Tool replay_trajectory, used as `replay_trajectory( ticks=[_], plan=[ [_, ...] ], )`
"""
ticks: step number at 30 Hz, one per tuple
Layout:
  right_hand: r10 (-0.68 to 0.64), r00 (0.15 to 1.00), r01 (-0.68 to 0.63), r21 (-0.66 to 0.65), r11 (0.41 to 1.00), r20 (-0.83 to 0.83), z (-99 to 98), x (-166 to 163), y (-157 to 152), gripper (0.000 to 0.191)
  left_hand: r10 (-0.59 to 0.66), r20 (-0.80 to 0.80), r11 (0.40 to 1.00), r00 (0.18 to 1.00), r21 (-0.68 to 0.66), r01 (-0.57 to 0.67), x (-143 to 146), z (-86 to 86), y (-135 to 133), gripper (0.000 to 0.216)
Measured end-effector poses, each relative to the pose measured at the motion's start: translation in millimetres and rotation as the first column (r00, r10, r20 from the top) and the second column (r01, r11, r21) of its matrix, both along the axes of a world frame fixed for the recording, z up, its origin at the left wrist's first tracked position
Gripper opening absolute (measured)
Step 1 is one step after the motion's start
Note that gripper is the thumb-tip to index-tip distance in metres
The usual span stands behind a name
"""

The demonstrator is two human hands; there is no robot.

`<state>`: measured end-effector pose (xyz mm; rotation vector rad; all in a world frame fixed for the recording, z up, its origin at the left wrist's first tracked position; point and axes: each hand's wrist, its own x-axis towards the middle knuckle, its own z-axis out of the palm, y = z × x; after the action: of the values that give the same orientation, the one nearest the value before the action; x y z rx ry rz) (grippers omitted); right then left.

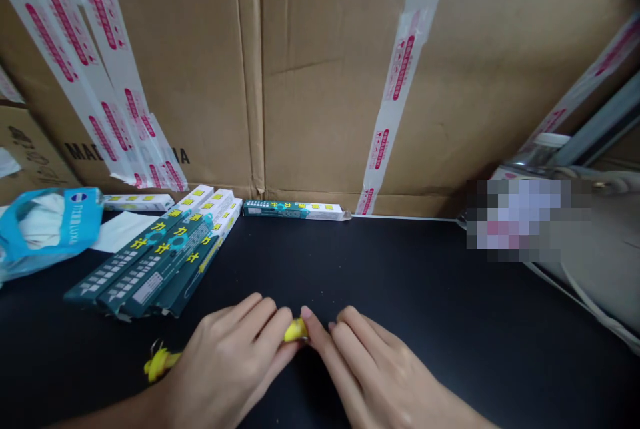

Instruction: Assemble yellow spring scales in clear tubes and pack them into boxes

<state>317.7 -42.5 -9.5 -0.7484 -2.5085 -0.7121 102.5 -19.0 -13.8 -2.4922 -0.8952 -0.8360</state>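
Note:
My left hand (235, 356) is closed around the middle of a yellow spring scale (296, 330), hiding most of it. Past my left wrist its other end sticks out, a yellow knobby piece with a small metal ring. At the right end my right hand (373, 366) has its fingers curled in, with a fingertip pressing on the yellow tip, where a bit of metal shows. Both hands meet just above the black tabletop (400, 276). What lies inside the right fingers is hidden.
Several long green-and-white boxes (160, 249) lie fanned out at the left. Another such box (295, 210) rests against the big taped cardboard carton (320, 82). A blue tissue pack (75, 222) is at far left. A beige bag (600, 236) with straps stands right, beside a blurred patch.

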Motion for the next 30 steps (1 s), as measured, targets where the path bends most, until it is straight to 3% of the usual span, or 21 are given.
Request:
replay_trajectory(
  ticks=[4,15,23,30],
  plan=[
    [0.039,0.999,-0.038,0.039,0.999,-0.033,1.1,2,3,0.046,0.029,0.035,0.994,0.999,-0.105,-0.025,0,2.0,0,0.039],
    [0.028,0.99,-0.022,0.042,0.999,-0.139,-5.0,3,8,0.044,-0.007,0.035,0.995,0.999,-0.1,0.011,1,-2.0,-1,0.032],
    [0.025,0.981,-0.028,-0.013,1.0,-0.192,-10.3,4,7,0.039,-0.016,-0.004,0.992,1.0,0.123,0.017,2,-2.2,0,0.037],
    [-0.009,0.971,-0.028,-0.149,0.988,-0.24,-10.4,2,7,0.041,-0.022,-0.026,0.985,0.999,0.172,0.026,2,0.8,-1,0.034]
  ],
)
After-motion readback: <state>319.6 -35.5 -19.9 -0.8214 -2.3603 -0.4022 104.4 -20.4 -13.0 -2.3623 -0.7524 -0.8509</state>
